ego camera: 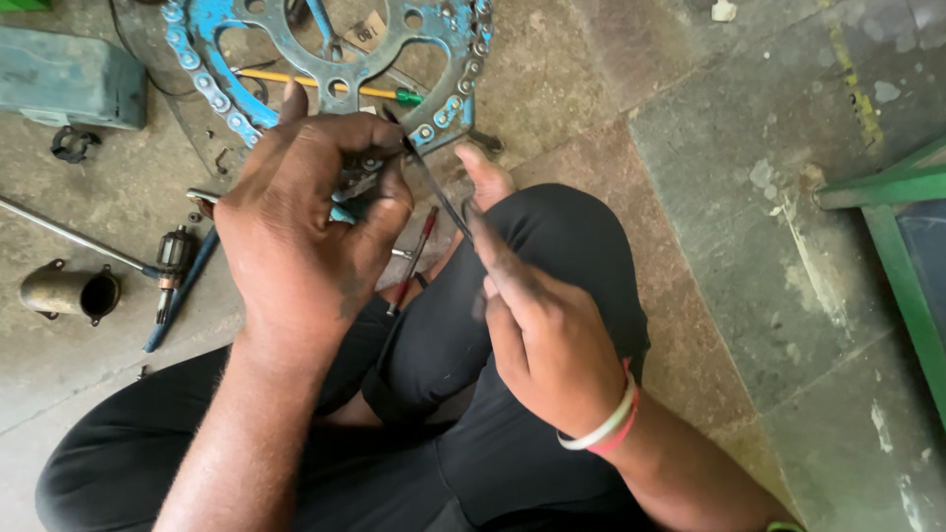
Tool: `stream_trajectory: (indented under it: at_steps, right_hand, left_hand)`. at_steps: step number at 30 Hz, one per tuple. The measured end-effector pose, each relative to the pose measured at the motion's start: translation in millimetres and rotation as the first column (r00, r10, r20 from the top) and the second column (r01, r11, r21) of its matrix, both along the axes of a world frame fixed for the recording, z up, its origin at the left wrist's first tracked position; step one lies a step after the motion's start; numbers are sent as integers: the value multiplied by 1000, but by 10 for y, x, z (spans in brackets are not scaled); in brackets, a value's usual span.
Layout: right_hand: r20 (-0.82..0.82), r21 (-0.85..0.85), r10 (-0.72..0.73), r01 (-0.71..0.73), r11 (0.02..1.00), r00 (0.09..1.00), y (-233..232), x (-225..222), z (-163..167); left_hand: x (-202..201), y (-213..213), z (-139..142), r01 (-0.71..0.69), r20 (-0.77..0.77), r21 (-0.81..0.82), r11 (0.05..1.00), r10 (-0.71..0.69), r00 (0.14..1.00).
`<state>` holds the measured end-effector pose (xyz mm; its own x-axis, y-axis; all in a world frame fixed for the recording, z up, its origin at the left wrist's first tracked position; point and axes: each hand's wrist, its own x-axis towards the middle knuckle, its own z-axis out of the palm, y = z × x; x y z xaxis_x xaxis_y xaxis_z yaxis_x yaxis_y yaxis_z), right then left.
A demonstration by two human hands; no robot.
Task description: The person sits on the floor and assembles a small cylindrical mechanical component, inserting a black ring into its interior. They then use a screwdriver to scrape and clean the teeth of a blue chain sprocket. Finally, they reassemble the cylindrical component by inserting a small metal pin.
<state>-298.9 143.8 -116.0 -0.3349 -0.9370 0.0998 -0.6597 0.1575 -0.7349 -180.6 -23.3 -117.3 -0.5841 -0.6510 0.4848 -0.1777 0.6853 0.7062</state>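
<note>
The left hand (pixel 301 227) has its fingers closed around a section of blue chain (pixel 434 123) that wraps a toothed sprocket (pixel 335 59) lying on the stone floor (pixel 690 148), just above the person's black-clad knee (pixel 552 236). The right hand (pixel 552 335), wearing white and red bangles (pixel 606 426), pinches a thin dark tool (pixel 439 192) whose tip meets the chain at the left fingers. To the left lie a yellow screwdriver (pixel 315 84), a metal cylinder (pixel 69 292) and a long rod (pixel 69 234).

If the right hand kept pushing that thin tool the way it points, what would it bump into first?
Probably the chain on the blue sprocket, right beside the left hand. The right hand aims its thin tool there, though depth is hard to judge.
</note>
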Motion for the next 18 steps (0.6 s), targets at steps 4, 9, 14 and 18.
stream_trajectory:
  at_steps: [4, 9, 14, 18]
  right_hand:
    - [67, -132, 23, -14, 991, 998, -128, -23, -49]
    - [76, -135, 21, -10, 991, 997, -281, 0, -97]
    - [87, -99, -4, 12, 995, 996, -450, 3, -146]
    - [5, -213, 22, -21, 977, 1000, -508, 1, -158]
  left_hand:
    - [3, 1, -12, 2, 1, -16, 1000, -2, 1000]
    - [6, -7, -9, 6, -9, 0, 1000, -6, 1000]
    - [-1, -11, -36, 4, -13, -25, 1000, -4, 1000]
    - [2, -22, -56, 5, -3, -31, 999, -5, 1000]
